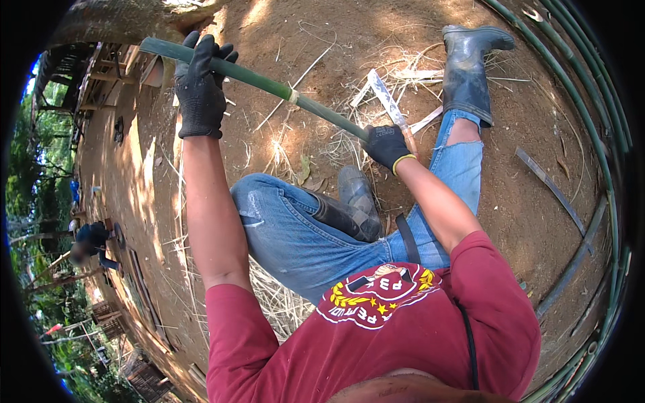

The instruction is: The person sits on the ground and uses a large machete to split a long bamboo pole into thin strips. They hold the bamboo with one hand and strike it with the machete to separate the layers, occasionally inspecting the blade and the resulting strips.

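A long green bamboo piece (259, 81), with a pale ring at its joint, slants across in front of me. My left hand (201, 94), in a black glove, is closed around it near its far-left end. My right hand (389, 146), gloved in black with a yellow cuff, is closed on a machete, whose brownish handle shows beside the fingers. The machete blade (385, 96) points away from me, its face streaked with white. Against the right hand's knuckles rests the bamboo's lower end; whether the fingers also grip it is hidden.
My legs in blue jeans (295, 232) and rubber boots (465, 77) spread over the dirt. Pale bamboo shavings (410, 79) litter the ground. Green bamboo poles (591, 101) curve along the right, near a flat strip (554, 191). Another person (94, 242) is far left.
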Action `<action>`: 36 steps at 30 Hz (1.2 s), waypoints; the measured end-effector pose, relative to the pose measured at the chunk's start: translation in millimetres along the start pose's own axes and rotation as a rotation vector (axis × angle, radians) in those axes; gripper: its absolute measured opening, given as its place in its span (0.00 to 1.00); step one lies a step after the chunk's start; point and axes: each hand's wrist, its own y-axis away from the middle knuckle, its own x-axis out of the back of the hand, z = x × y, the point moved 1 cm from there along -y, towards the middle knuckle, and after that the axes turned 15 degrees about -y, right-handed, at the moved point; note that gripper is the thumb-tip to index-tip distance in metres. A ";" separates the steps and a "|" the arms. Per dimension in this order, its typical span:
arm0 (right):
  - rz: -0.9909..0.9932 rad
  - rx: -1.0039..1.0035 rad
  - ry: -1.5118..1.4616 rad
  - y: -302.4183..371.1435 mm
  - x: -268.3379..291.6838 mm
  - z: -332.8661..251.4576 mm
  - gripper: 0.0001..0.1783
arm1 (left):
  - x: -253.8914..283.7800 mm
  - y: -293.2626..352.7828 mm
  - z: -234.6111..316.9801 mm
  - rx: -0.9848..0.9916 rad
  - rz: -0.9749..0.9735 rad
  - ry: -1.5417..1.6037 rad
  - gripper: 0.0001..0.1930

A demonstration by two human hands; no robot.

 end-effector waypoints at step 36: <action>0.090 0.363 -1.017 28.2 44.2 -59.7 0.15 | 21.3 26.8 14.3 0.042 -0.522 0.733 0.44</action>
